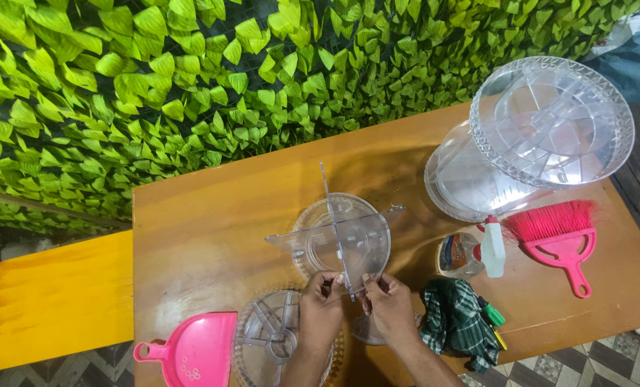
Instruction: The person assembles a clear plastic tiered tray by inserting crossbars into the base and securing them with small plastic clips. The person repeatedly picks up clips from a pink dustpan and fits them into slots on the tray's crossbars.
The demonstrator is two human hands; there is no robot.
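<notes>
Right now a clear plastic cross-shaped divider (338,240) stands upright above the wooden table (212,215), the left hand (321,307) and right hand (389,304) pinching its lower edge with fingers closed on it. Below lies a clear round sectioned tray (273,340), beside a pink plastic dustpan (194,351).

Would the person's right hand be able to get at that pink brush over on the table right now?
Probably not at once. The right hand is busy pinching the clear cross-shaped divider together with the left hand. The pink brush lies apart on the table, beyond the spray bottle, with nothing on top of it.
</notes>
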